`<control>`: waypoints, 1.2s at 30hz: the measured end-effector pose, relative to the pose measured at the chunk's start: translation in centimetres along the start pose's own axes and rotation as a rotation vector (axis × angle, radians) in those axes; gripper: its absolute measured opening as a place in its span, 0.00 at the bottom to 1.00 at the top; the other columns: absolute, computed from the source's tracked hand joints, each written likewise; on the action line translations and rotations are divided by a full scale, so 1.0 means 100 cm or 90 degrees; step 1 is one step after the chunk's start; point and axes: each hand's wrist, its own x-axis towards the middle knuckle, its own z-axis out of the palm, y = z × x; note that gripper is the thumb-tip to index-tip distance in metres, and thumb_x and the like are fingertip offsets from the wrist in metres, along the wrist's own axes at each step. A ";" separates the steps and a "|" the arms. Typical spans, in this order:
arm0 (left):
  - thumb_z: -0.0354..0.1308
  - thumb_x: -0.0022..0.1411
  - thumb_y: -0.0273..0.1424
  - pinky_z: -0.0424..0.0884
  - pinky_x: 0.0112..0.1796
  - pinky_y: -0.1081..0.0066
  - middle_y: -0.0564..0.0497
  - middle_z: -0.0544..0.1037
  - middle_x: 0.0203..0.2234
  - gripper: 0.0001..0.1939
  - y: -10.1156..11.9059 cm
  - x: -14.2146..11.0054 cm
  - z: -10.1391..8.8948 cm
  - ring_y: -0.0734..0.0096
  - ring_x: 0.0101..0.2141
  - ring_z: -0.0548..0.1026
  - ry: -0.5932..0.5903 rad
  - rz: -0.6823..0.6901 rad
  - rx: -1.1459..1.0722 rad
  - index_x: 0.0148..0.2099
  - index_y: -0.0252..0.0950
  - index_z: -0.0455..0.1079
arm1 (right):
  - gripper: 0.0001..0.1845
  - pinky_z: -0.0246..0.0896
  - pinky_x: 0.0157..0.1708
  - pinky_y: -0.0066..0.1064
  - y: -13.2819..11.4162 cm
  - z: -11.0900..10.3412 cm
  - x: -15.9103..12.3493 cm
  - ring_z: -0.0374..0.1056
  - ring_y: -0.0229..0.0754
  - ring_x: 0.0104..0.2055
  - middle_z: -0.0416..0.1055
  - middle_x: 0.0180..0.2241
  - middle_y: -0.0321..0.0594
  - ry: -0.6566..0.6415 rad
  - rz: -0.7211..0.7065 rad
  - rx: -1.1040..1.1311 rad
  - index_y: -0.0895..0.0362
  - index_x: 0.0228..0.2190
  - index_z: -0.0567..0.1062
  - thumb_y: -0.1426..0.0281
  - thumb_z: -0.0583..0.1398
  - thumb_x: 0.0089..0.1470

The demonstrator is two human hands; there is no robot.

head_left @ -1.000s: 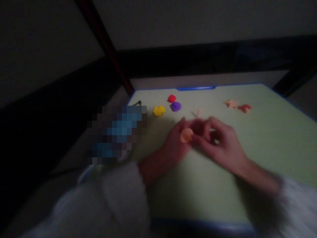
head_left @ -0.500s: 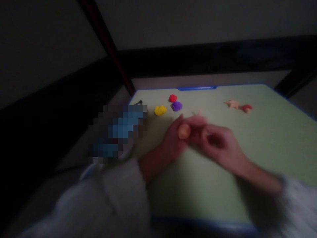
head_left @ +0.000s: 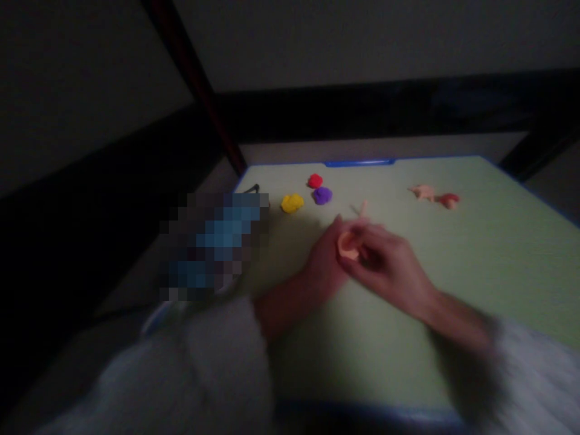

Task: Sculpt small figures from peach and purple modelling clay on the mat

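A round, hollowed piece of peach-orange modelling clay [head_left: 345, 248] rests in the palm of my left hand [head_left: 322, 257]. My left fingers support it from beneath and are mostly hidden. Over its right side, my right hand [head_left: 392, 260] has its thumb and fingers curled onto the clay, gripping the rim. A thin peach strip of clay [head_left: 364, 208] is on the board just beyond the hands. Motion blur and dim light soften the fingertips.
On the pale green, blue-edged board [head_left: 489, 254] lie lumps of yellow clay [head_left: 292, 203], purple clay [head_left: 322, 195] and red clay [head_left: 315, 180]. Farther right are a peach clay shape [head_left: 423, 192] and a red-topped clay piece [head_left: 448, 200]. A blurred-out patch [head_left: 222, 235] covers the left edge.
My right hand has moved left and its fingers have closed onto the clay piece in my left palm. The clay now shows a hollow facing up.
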 end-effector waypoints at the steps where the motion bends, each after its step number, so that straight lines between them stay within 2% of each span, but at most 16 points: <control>1: 0.37 0.65 0.37 0.64 0.48 0.65 0.45 0.75 0.29 0.23 0.000 0.000 -0.001 0.64 0.39 0.74 -0.002 0.003 0.005 0.37 0.28 0.70 | 0.03 0.53 0.28 0.30 0.000 -0.001 0.001 0.60 0.37 0.28 0.65 0.25 0.36 0.002 0.014 0.033 0.58 0.24 0.70 0.73 0.59 0.48; 5: 0.45 0.63 0.37 0.65 0.47 0.67 0.48 0.74 0.28 0.17 0.002 0.004 -0.011 0.66 0.39 0.74 -0.012 0.025 0.010 0.38 0.32 0.71 | 0.07 0.51 0.22 0.26 0.002 -0.007 0.009 0.57 0.33 0.22 0.62 0.19 0.33 0.020 0.181 0.284 0.59 0.22 0.71 0.68 0.60 0.48; 8: 0.50 0.59 0.32 0.65 0.48 0.68 0.49 0.74 0.30 0.10 0.004 0.007 -0.017 0.68 0.40 0.73 0.007 0.049 0.002 0.35 0.34 0.71 | 0.11 0.39 0.15 0.23 0.007 -0.012 0.013 0.48 0.28 0.16 0.59 0.16 0.29 0.035 0.309 0.504 0.59 0.22 0.72 0.64 0.64 0.43; 11: 0.56 0.53 0.25 0.64 0.47 0.68 0.51 0.74 0.32 0.02 0.006 0.006 -0.019 0.71 0.38 0.72 0.034 0.102 0.024 0.30 0.33 0.70 | 0.12 0.31 0.13 0.22 0.013 -0.015 0.015 0.42 0.25 0.14 0.56 0.14 0.27 0.021 0.368 0.678 0.59 0.22 0.71 0.65 0.67 0.39; 14: 0.59 0.49 0.24 0.63 0.45 0.70 0.52 0.74 0.35 0.05 0.008 0.004 -0.018 0.74 0.38 0.71 0.049 0.122 0.068 0.32 0.34 0.71 | 0.10 0.34 0.12 0.21 0.017 -0.016 0.016 0.43 0.25 0.14 0.55 0.13 0.26 -0.004 0.392 0.779 0.59 0.21 0.71 0.69 0.67 0.39; 17: 0.59 0.50 0.26 0.62 0.41 0.73 0.52 0.74 0.35 0.06 0.009 0.003 -0.017 0.77 0.36 0.70 0.067 0.115 0.076 0.34 0.34 0.71 | 0.09 0.38 0.13 0.20 0.019 -0.016 0.016 0.45 0.26 0.15 0.55 0.15 0.27 -0.021 0.423 0.839 0.59 0.21 0.70 0.72 0.66 0.41; 21: 0.60 0.50 0.27 0.61 0.38 0.74 0.51 0.73 0.34 0.06 0.008 0.002 -0.017 0.78 0.35 0.69 0.063 0.112 0.071 0.33 0.34 0.70 | 0.07 0.42 0.13 0.19 0.023 -0.017 0.017 0.47 0.26 0.16 0.56 0.17 0.28 -0.034 0.461 0.900 0.59 0.23 0.71 0.72 0.65 0.43; 25: 0.62 0.48 0.29 0.62 0.37 0.74 0.51 0.72 0.33 0.07 0.006 0.003 -0.020 0.76 0.35 0.68 0.066 0.089 0.082 0.32 0.34 0.70 | 0.06 0.50 0.15 0.18 0.025 -0.018 0.017 0.51 0.27 0.18 0.60 0.19 0.30 -0.030 0.479 0.908 0.59 0.25 0.73 0.73 0.66 0.42; 29: 0.63 0.47 0.32 0.61 0.36 0.73 0.51 0.72 0.32 0.10 0.004 0.003 -0.022 0.76 0.35 0.67 0.030 0.080 0.127 0.33 0.34 0.71 | 0.07 0.55 0.18 0.18 0.022 -0.019 0.016 0.55 0.28 0.21 0.65 0.22 0.32 -0.027 0.499 0.899 0.58 0.26 0.75 0.74 0.67 0.41; 36: 0.63 0.47 0.30 0.59 0.35 0.75 0.52 0.73 0.31 0.08 0.003 0.004 -0.024 0.77 0.34 0.67 0.022 0.079 0.117 0.31 0.33 0.71 | 0.09 0.56 0.18 0.17 0.020 -0.014 0.016 0.55 0.28 0.20 0.66 0.22 0.30 -0.027 0.485 0.927 0.56 0.25 0.76 0.68 0.68 0.39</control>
